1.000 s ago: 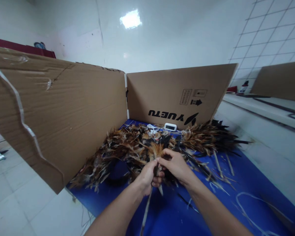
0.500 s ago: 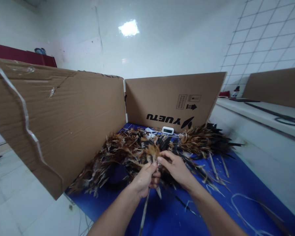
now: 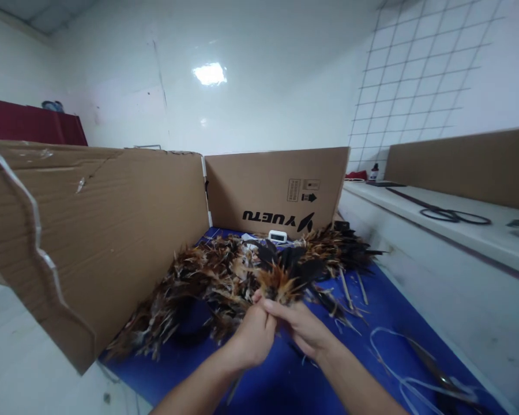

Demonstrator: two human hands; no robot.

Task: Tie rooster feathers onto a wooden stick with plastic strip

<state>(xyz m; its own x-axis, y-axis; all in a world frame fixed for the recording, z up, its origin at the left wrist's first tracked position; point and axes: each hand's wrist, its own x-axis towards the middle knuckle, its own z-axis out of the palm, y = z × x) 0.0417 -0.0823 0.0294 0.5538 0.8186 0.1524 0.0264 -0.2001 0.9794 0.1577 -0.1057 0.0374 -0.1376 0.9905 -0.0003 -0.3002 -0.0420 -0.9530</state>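
My left hand (image 3: 254, 334) is closed around the stick of a feather duster, just below its feathers. The stick's lower end shows faintly under that hand. My right hand (image 3: 305, 328) is closed too, its thumb and fingers pressed against the base of the feathers and touching the left hand. The duster's head (image 3: 279, 282) fans upward in orange-brown, with dark feathers behind. My fingers hide the spot where feathers and stick meet. Beyond and to the left lies a heap of loose brown feathers (image 3: 216, 271).
A second feather pile (image 3: 337, 248) lies at the back right of the blue tabletop (image 3: 358, 340). Near the cardboard back panel (image 3: 251, 184) stands a small white digital device (image 3: 278, 236). Cardboard (image 3: 155, 202) also walls the left side. Pale string (image 3: 378, 351) loops at the right.
My right hand has come down from the feathers and now grips beside the left. The duster's head stands more upright and fanned out. The view has shifted right and up.
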